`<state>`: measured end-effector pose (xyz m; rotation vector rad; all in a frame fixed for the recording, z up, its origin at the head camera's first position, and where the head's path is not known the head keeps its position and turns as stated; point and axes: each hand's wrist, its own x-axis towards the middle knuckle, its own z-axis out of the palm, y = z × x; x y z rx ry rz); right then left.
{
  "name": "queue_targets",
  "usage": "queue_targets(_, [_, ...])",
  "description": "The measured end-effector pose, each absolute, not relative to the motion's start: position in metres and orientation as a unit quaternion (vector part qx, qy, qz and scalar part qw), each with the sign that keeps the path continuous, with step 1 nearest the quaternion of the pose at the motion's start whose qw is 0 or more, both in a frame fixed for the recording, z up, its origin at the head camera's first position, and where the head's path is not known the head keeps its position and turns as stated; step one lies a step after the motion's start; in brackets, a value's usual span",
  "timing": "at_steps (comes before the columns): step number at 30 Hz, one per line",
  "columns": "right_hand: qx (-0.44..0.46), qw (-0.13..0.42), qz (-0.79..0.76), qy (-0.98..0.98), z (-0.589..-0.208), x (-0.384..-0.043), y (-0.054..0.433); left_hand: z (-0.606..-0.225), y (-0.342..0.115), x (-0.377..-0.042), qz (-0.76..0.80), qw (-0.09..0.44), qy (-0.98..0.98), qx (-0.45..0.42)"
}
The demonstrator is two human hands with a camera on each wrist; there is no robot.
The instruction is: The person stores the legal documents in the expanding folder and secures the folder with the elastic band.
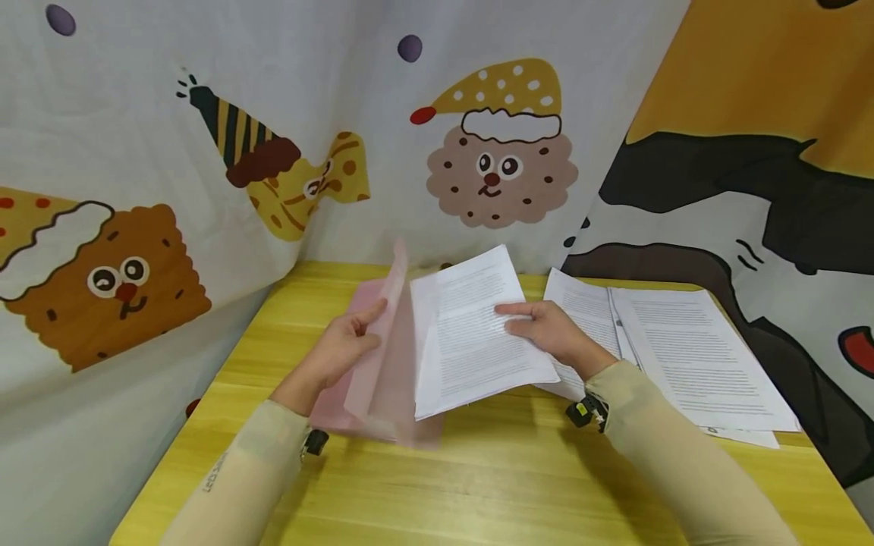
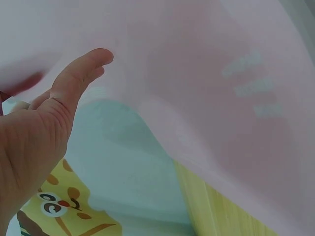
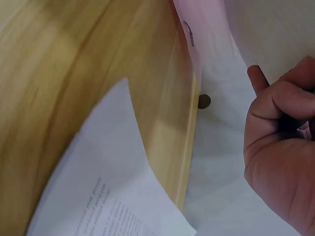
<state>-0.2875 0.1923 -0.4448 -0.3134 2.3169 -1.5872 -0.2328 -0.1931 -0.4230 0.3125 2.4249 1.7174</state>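
Note:
A pink translucent folder lies on the table with its cover lifted. My left hand pinches that raised cover near its left side; in the left wrist view the thumb lies along the pink plastic. My right hand grips the right edge of some printed sheets, thumb and forefinger on the text side. These sheets are tilted, and their left edge is beside the open cover, partly over the folder's inside. Whether they touch the folder I cannot tell. The right wrist view shows my curled fingers at the paper's edge.
To the right lie more printed papers: one pile partly under my right forearm and hand, another overlapping it near the table's right edge. A cartoon-printed cloth hangs behind the yellow wooden table.

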Motion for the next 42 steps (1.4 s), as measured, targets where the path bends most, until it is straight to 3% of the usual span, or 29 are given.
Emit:
queue_targets(7, [-0.13, 0.116, -0.518, 0.838, -0.453, -0.285, 0.179, -0.421, -0.19, -0.234, 0.567, 0.081, 0.813, 0.104])
queue_targets(17, [-0.103, 0.114, -0.544, 0.825, -0.463, -0.273, 0.156, -0.422, -0.188, -0.238, 0.559, 0.088, 0.818, 0.104])
queue_targets(28, [-0.116, 0.068, -0.524, 0.841, -0.472, -0.264, 0.112, -0.423, -0.186, -0.236, 0.562, 0.088, 0.816, 0.098])
queue_targets(36, [-0.125, 0.087, -0.54, 0.828, -0.479, -0.26, 0.082, -0.426, -0.18, -0.233, 0.567, 0.095, 0.813, 0.097])
queue_targets(42, [-0.049, 0.104, -0.602, 0.79, -0.48, -0.261, 0.101, -0.423, -0.178, -0.233, 0.557, 0.093, 0.82, 0.09])
